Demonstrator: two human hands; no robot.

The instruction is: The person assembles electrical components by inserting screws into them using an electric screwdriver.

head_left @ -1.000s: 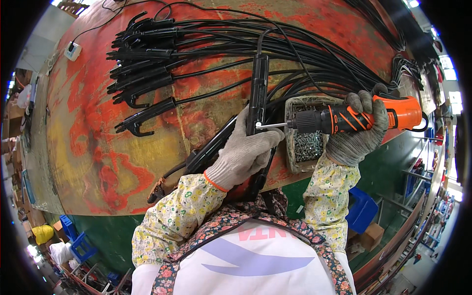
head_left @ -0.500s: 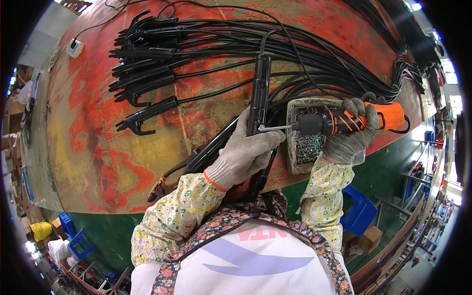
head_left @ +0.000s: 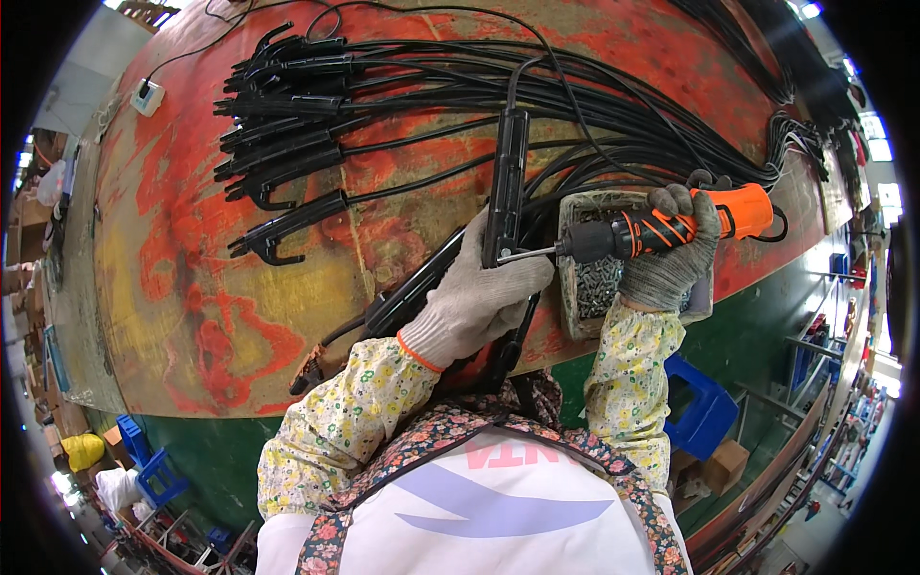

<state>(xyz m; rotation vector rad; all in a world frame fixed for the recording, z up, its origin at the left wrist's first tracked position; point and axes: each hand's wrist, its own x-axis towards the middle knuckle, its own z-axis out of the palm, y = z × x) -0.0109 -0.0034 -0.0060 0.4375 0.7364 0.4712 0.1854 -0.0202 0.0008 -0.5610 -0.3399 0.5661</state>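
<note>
My gloved left hand is closed around the lower end of a black welding electrode holder, which stands roughly upright in view with its cable leaving the top. In my gloved right hand is an orange and black electric screwdriver, fingers wrapped round its body. Its long thin bit points left, and the tip meets the side of the holder near its lower end. Whether a screw sits at the tip is too small to tell. Another black holder lies beside my left wrist.
Several black electrode holders lie in a row at the far left, their cables running right. A worn box of small screws stands under the screwdriver. A white power socket lies far left. Below the table edge is a blue stool.
My right hand and the screwdriver have moved slightly left, bringing the chuck closer to the electrode holder. My left hand has stayed nearly still.
</note>
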